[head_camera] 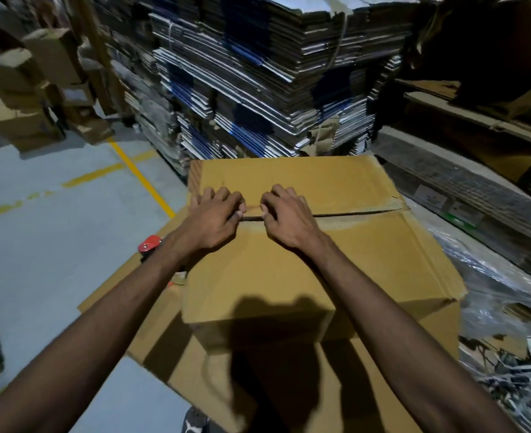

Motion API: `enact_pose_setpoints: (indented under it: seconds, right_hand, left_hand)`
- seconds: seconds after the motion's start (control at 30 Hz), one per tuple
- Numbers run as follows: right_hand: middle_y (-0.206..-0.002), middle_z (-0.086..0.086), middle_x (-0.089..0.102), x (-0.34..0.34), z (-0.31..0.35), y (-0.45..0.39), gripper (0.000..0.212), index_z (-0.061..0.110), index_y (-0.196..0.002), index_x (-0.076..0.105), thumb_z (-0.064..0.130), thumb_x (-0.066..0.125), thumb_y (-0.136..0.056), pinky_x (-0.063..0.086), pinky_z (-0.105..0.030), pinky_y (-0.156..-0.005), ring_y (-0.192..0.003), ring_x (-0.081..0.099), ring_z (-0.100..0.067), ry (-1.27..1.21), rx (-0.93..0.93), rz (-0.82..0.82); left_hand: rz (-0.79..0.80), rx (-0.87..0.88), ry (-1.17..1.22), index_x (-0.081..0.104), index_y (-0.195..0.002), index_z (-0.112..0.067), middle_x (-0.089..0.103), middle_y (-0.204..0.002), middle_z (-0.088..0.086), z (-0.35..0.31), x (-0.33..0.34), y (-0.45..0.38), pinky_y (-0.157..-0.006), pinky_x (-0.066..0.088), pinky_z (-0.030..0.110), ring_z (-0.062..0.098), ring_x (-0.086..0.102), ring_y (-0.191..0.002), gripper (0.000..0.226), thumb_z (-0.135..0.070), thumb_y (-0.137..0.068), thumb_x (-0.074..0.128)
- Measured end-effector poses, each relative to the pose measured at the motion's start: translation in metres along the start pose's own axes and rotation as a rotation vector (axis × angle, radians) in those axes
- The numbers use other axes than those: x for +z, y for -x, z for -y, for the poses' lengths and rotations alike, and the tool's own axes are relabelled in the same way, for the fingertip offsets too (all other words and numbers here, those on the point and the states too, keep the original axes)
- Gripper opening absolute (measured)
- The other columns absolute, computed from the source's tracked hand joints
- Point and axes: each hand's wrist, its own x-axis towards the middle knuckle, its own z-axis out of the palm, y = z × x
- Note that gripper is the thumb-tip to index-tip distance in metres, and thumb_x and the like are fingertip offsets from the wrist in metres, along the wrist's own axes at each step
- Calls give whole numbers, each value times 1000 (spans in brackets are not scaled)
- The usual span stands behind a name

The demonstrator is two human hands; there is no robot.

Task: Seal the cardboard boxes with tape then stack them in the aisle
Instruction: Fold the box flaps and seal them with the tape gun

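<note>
— On top of the cardboard box (pixel 305 260), where did the hands sit?
— Both at the centre seam (pixel 351 214), which ran left to right. The left hand (pixel 215 221) and right hand (pixel 284 220) had fingers curled over the far flap's edge, seemingly drawing the 2 flaps together.
— Tape?
— A red tape dispenser (pixel 148 244) lay just left of the box, nearer the left hand. Open floor (pixel 55 245) stretched left; flat carton stacks (pixel 273 89) crowded the far side.

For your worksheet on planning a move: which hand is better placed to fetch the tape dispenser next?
Left. The red tape dispenser lies beside the left forearm, left of the box; the right hand would have to cross the left hand.
</note>
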Motion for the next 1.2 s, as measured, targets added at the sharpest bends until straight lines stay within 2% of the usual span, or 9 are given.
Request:
enact_pose_setpoints:
  seconds: [0.1, 0.17, 0.27, 0.37, 0.43, 0.53, 0.9, 1.07, 1.2]
  right_hand:
    - [-107, -1, 47, 9, 21, -21, 18, 21, -108, 60, 30, 48, -98, 41, -47, -88, -102, 45, -23, -13, -65, 67]
    - [-108, 2, 45, 16, 34, -34, 21, 24, -107, 57, 37, 46, -95, 40, -48, -90, -103, 43, -20, -39, -92, 118]
    - [-122, 3, 46, 23, 50, -60, 34, 29, -117, 56, 51, 47, -93, 34, -47, -100, -116, 41, -19, -112, -49, 183]
    - [-157, -3, 36, 25, 48, -96, 51, 37, -142, 50, 63, 42, -98, 21, -53, -116, -144, 29, -27, -69, 136, 181]
    - [-170, -5, 22, 30, 36, -111, 60, 46, -155, 35, 70, 38, -101, 10, -59, -121, -155, 16, -30, 44, 223, 230]
    - [-173, -4, 15, 33, 20, -121, 74, 55, -159, 18, 87, 28, -92, 3, -67, -120, -158, 9, -33, 137, 283, 287]
    - [-170, -3, 22, 20, -13, -89, 84, 57, -158, 16, 97, 16, -84, 11, -69, -117, -155, 15, -32, 189, 478, 199]
    - [-171, -4, 21, -4, -33, -50, 85, 50, -161, 19, 93, 17, -88, 9, -70, -119, -155, 14, -34, 214, 651, 162]
    - [-172, -5, 17, -22, -52, -12, 83, 47, -162, 17, 90, 15, -91, 7, -69, -118, -155, 13, -36, 243, 773, 128]
  left_hand:
    - [-79, -112, 70, 53, -123, -28, 40, -111, -2, 32, -6, 22, -85, 24, 41, 26, 37, -111, 41, -53, -97, 33]
    - [-84, -259, 188, 46, -138, -27, 38, -124, 3, 47, -4, 35, -92, 26, 41, 22, 32, -120, 63, -67, -89, 38]
    - [-11, -498, 709, 26, -155, -22, 42, -133, 1, 66, 0, 43, -108, 34, 40, 17, 35, -126, 105, -73, -74, 66]
    - [73, -534, 1193, 39, -146, -24, 65, -126, -7, 77, 4, 42, -108, 46, 40, 16, 62, -117, 88, -51, -77, 85]
    - [40, -483, 1198, 46, -139, -25, 65, -119, -13, 79, 5, 41, -102, 48, 35, 14, 63, -114, 65, -34, -86, 82]
    - [18, -417, 1186, 55, -141, -20, 69, -121, -11, 86, 9, 37, -100, 48, 34, 17, 63, -117, 62, -31, -87, 82]
    - [159, -243, 1267, 71, -126, -15, 75, -122, -2, 88, 14, -4, -107, 48, 36, 17, 66, -119, 47, -34, -84, 79]
    - [280, -152, 1294, 69, -125, -19, 75, -114, -9, 64, 18, -37, -79, 50, 12, 0, 70, -101, 28, -12, -98, 66]
    - [365, -106, 1288, 64, -129, -4, 74, -102, -6, 31, 16, -63, -67, 53, 14, 2, 72, -85, 30, -3, -100, 60]
